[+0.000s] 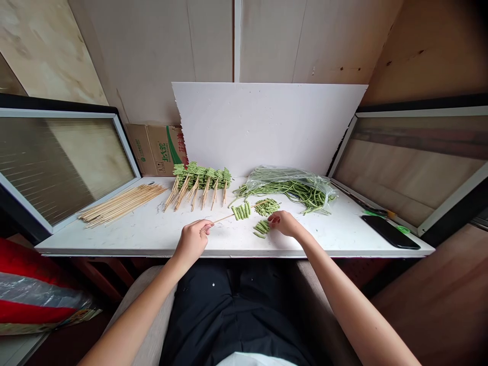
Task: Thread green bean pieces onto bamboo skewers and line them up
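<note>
My left hand (pixel 193 238) pinches the blunt end of a bamboo skewer (pixel 224 218). Several cut green bean pieces (pixel 241 211) are threaded crosswise near its far end. My right hand (pixel 283 223) is at the right side of a small row of cut bean pieces (pixel 261 229) lying on the white table. Its fingers are curled and partly hidden, so I cannot make out whether a piece is between them. Just behind that row lies a heap of short bean pieces (pixel 267 206).
Finished bean skewers (pixel 202 175) are stacked at the back, left of centre. Bare skewers (pixel 124 203) lie at the left. Long green beans (pixel 293 189) spill from a clear plastic bag. A black phone (pixel 390 232) rests at the right; a cardboard box (pixel 156 150) stands behind.
</note>
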`<state>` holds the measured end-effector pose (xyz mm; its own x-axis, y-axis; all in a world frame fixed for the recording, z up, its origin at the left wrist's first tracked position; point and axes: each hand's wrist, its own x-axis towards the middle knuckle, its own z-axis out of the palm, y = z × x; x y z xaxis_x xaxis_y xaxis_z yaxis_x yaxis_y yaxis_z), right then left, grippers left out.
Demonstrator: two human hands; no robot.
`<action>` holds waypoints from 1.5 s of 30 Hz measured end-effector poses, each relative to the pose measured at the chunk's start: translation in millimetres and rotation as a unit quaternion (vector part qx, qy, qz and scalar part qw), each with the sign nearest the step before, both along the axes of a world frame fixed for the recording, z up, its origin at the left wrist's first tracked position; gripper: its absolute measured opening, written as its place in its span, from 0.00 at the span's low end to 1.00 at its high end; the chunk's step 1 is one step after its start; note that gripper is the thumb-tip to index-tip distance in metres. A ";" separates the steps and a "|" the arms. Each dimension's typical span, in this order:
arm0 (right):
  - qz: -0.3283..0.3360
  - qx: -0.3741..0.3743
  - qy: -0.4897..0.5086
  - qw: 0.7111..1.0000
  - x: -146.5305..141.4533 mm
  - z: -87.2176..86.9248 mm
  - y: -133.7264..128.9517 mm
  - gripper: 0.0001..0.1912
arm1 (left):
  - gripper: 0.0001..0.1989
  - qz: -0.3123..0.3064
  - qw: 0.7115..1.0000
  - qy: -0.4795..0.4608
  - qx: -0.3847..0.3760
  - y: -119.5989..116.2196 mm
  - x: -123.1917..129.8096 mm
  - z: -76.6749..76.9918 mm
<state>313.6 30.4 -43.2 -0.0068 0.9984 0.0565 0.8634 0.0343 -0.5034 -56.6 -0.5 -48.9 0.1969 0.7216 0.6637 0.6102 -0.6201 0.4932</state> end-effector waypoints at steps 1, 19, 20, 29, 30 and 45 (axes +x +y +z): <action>0.000 0.006 0.003 1.000 0.6 -0.1 0.4 0.11 | 0.14 0.001 1.000 0.001 -0.001 0.2 -0.2 -0.5; 0.090 0.060 0.542 0.833 -12.1 34.6 -14.8 0.25 | 0.15 0.012 1.000 0.000 0.004 3.8 -7.4 1.1; 0.089 0.060 0.550 0.828 -14.1 35.1 -16.0 0.25 | 0.15 0.015 1.000 0.001 0.003 4.0 -9.0 2.1; 0.134 0.003 0.597 0.791 -26.5 31.5 -20.3 0.20 | 0.15 0.014 1.000 0.001 -0.005 2.7 -4.8 -1.5; 0.136 0.002 0.601 0.788 -27.5 31.0 -20.3 0.20 | 0.15 0.015 1.000 0.002 -0.006 2.7 -3.9 -2.4; 0.117 0.005 0.613 0.781 -29.9 27.9 -19.2 0.19 | 0.15 0.014 1.000 0.000 -0.007 2.0 -2.0 -3.5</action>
<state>283.7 11.2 -15.3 -0.1234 0.9774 0.1714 -0.2981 0.1282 -0.9459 -58.6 1.5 -52.4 0.1771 0.7353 0.6542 0.6267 -0.5968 0.5011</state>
